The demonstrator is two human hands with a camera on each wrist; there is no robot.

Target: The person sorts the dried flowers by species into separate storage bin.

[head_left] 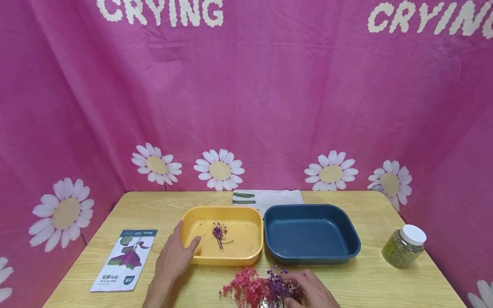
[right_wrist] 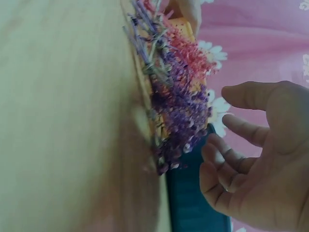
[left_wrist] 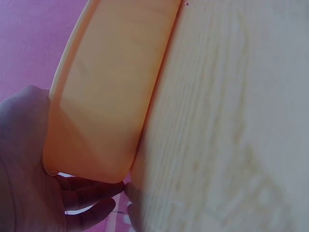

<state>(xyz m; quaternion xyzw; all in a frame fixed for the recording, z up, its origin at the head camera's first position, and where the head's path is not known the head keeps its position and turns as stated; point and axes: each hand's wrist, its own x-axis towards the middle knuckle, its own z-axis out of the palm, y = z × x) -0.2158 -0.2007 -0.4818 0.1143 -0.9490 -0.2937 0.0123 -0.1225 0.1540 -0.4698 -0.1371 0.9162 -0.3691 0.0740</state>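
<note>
Step in hand looks like picking from the bunch of dried pink & purple flowers (head_left: pixel 246 284), which sits on the near side, its base cut off in head view. R hand (head_left: pixel 313 291) is beside the purple blooms, fingers loosely bent, nothing held; R wrist view shows a gap btwn fingertips & blooms. L hand (head_left: pixel 173 257) grips the L end of the yellow rectangular plastic tray (head_left: pixel 242 239), thumb over rim, fingers outside. 1 small dried purple sprig (head_left: pixel 219 232) lies in it. Next move prob. calls for a light pinch on thin stems; blooms look brittle. Edges: dark-blue rectangular plastic tray (head_left: pixel 312 237) is just beside the yellow tray, so v. little room btwn rims. Bare pale wood tabletop (head_left: pixel 369 278) gives R hand space toward the clear, white-lidded jar (head_left: pixel 402 248). Flat white packet w/ purple leaf print (head_left: pixel 125 261) lies left of L hand.
</note>
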